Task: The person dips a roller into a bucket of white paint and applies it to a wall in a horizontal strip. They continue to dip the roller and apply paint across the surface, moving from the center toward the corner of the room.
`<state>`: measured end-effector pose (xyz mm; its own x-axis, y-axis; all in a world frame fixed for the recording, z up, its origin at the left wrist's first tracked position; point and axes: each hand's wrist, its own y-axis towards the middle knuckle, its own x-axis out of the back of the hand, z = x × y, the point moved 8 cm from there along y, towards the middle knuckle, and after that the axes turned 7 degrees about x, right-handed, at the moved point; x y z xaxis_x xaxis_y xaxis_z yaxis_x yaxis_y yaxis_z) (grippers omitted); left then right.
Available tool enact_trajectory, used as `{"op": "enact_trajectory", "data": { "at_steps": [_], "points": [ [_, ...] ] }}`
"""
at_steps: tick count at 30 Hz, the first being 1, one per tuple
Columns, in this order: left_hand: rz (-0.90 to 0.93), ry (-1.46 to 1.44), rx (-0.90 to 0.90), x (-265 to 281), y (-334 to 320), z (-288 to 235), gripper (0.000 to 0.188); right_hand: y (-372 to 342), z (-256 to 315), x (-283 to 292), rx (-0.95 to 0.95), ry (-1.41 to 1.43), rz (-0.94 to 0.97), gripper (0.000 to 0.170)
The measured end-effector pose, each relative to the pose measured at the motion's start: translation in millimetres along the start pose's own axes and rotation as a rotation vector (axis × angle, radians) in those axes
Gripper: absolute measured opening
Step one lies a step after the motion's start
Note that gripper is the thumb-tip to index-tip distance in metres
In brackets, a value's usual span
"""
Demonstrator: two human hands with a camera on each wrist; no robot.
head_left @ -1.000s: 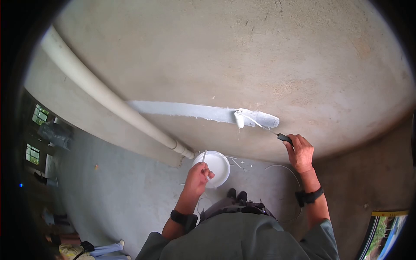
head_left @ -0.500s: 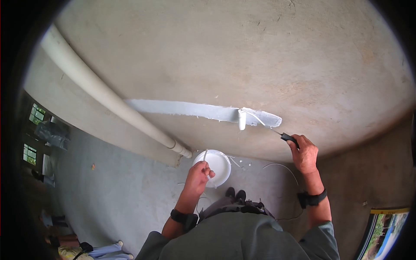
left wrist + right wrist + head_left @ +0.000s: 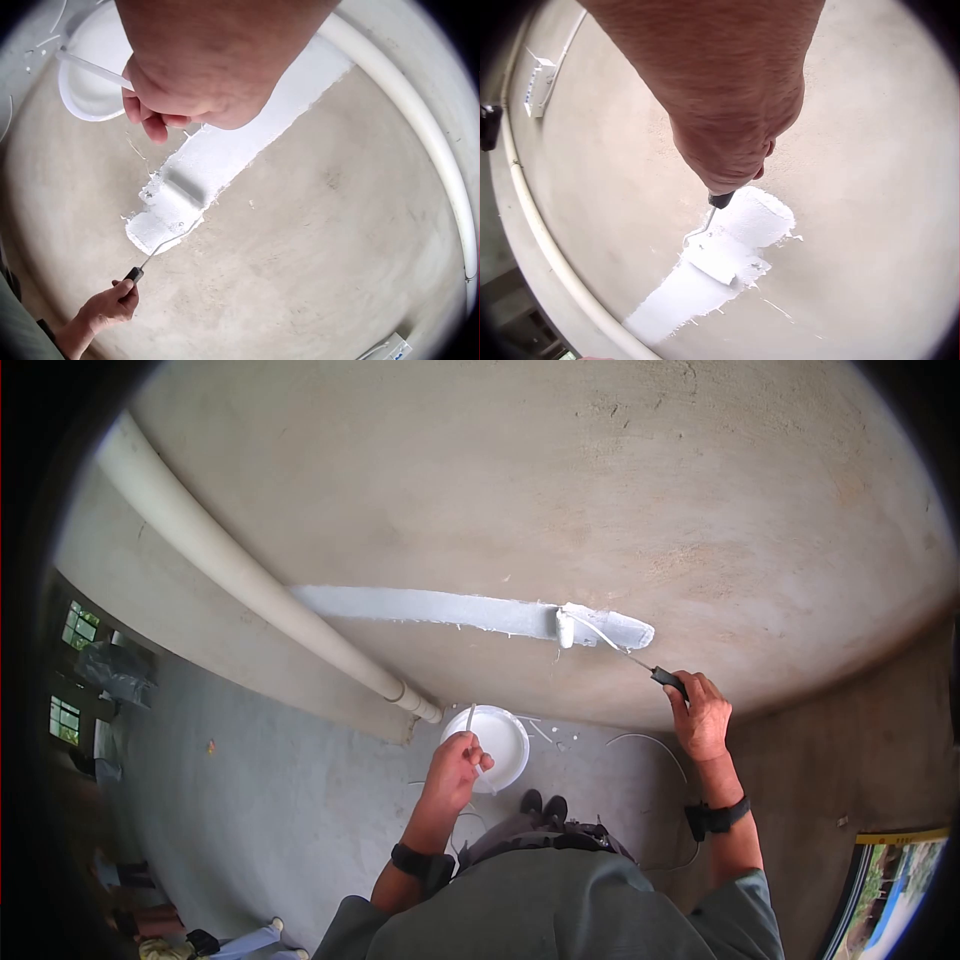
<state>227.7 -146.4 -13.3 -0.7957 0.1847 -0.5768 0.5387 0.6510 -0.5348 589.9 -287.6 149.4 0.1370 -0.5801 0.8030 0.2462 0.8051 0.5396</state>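
Observation:
My right hand [image 3: 703,718] grips the black handle of a paint roller [image 3: 566,628]. Its white sleeve lies against the wall on a wide band of white paint [image 3: 430,607]. In the right wrist view the wrist and the back of the hand cover most of the roller's grip, while the wire frame shows below. My left hand [image 3: 457,768] has its fingers curled round the white bar-like handle of a white bucket [image 3: 527,748], seen from above with white inside. The left wrist view shows that handle [image 3: 94,70] running from the bucket's rim into the fingers.
A thick pale pipe [image 3: 230,560] slants down the wall on the left. White scraps [image 3: 557,730] and a thin cable [image 3: 665,745] lie on the floor. A white box [image 3: 538,88] is fixed to the wall. Another person's legs [image 3: 245,940] show at lower left.
The roller has shifted a little to the right along the painted band, with my right hand moving slightly right. My left hand stays nearly in place at the bucket.

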Motion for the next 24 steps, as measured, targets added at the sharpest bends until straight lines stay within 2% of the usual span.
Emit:
{"op": "enact_trajectory", "data": {
  "at_steps": [3, 12, 19, 24],
  "points": [
    [-0.014, -0.009, 0.015, -1.1, -0.6, 0.9, 0.021, -0.2, 7.7, -7.4, 0.033, -0.058, -0.027, 0.021],
    [-0.042, -0.032, 0.06, 8.5, 6.0, 7.3, 0.016, 7.5, 25.3, -55.1, -0.005, -0.026, 0.009, 0.022],
    [-0.016, -0.011, 0.062, -6.6, 9.7, 12.1, 0.017, -17.4, -15.7, -17.1, -0.011, -0.123, -0.003, 0.022],
    [-0.015, -0.011, 0.076, -23.4, 12.3, 23.4, 0.017, -43.1, -53.3, 12.0, -0.083, -0.183, 0.0, 0.021]
  ]
}}
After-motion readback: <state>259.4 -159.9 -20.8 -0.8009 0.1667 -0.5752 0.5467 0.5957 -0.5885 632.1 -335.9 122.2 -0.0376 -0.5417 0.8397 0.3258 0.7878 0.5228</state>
